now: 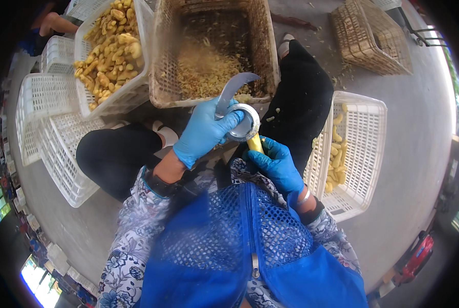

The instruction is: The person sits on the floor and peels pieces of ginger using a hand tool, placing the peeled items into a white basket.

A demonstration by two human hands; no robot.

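My left hand (206, 126), in a blue glove, is closed round a curved knife (237, 87) whose hooked blade points up and to the right. A thick metal ring (254, 124) sits at the left thumb, beside the blade. Just below it, my right hand (276, 163), also blue-gloved, grips a smooth yellow vegetable piece (255, 144). The upper end of that piece meets the ring's lower edge; its lower end is hidden by the fingers. Both hands are above my lap, close together.
Ahead stands a stained crate (163, 77) with pale peelings (204, 72). A white crate (142, 51) of yellow-brown knobby pieces (111, 66) is at left. On the right, another white crate (370, 149) holds several paler pieces (336, 164). A brown crate (357, 36) lies farther off.
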